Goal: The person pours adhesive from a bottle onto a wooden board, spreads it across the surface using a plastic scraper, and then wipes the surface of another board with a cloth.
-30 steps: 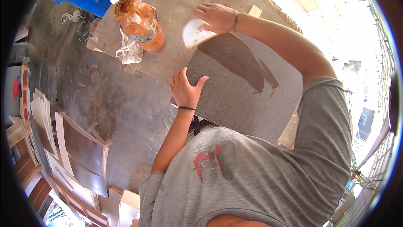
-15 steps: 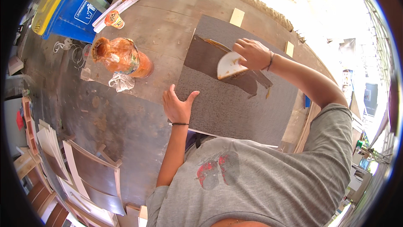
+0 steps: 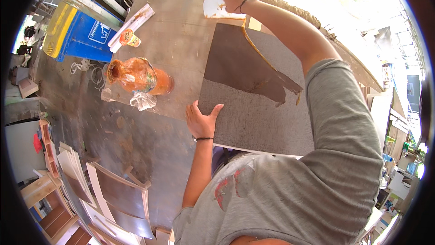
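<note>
My right hand (image 3: pixel 233 1) grips a white, round-edged spreader (image 3: pixel 216 7) with brown smears, past the far edge of a dark grey sheet (image 3: pixel 263 129). A smooth, darker brown wet-looking patch (image 3: pixel 231 59) covers the sheet's far left part. Along it runs a thin amber ridge of what looks like glue (image 3: pixel 259 53), reaching up to the spreader. My left hand (image 3: pixel 200 121) rests at the sheet's near left edge, thumb and fingers apart. Left of the sheet, an orange-smeared plastic bottle (image 3: pixel 140 78) with a cut-open top lies or leans on the wooden tabletop (image 3: pixel 181 32).
A small orange-and-white cup (image 3: pixel 130 39) stands beside pale strips (image 3: pixel 136 23) at the far left. Beyond them is a blue bin (image 3: pixel 86 34) with a yellow lid. Crumpled clear plastic (image 3: pixel 143 101) lies by the bottle. Curved panels (image 3: pixel 120 186) lean at the lower left.
My right hand has swept the spreader away from me and to the left, past the sheet's far edge. The smooth dark patch now reaches that edge. My left hand keeps its place on the sheet.
</note>
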The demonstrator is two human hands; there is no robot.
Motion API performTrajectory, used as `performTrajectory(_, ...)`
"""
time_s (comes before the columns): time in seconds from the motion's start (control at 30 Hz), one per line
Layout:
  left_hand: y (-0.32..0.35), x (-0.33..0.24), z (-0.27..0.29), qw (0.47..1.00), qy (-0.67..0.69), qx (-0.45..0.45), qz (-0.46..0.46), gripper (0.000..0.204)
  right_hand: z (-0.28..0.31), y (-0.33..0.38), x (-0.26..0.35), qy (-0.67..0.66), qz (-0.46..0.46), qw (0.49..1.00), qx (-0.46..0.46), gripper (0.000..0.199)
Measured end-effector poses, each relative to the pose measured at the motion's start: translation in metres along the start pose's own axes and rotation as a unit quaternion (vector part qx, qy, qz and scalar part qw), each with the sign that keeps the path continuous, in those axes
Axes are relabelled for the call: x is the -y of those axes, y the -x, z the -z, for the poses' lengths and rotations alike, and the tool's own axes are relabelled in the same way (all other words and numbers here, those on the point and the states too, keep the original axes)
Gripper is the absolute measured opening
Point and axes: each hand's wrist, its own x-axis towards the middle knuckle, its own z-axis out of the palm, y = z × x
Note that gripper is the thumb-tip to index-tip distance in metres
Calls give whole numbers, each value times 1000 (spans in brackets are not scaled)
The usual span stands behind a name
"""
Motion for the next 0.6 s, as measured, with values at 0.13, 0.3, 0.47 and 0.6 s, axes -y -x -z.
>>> performTrajectory(0.13, 0, 1, -1, 1000, 5, 6, 20, 81, 51, 27, -19, -101, -5, 987, -124, 56)
performTrajectory(0.3, 2, 1, -2, 999, 24, 9, 24, 81, 90, 160, 10, -157, -22, 984, 83, 74)
performTrajectory(0.47, 0, -4, -5, 998, 33, 43, 39, 81, 18, 240, -21, -135, -157, 969, 131, 67)
performTrajectory(0.6, 2, 0, -1, 997, 31, 49, 56, 82, 52, 256, -3, -169, -130, 975, 59, 51)
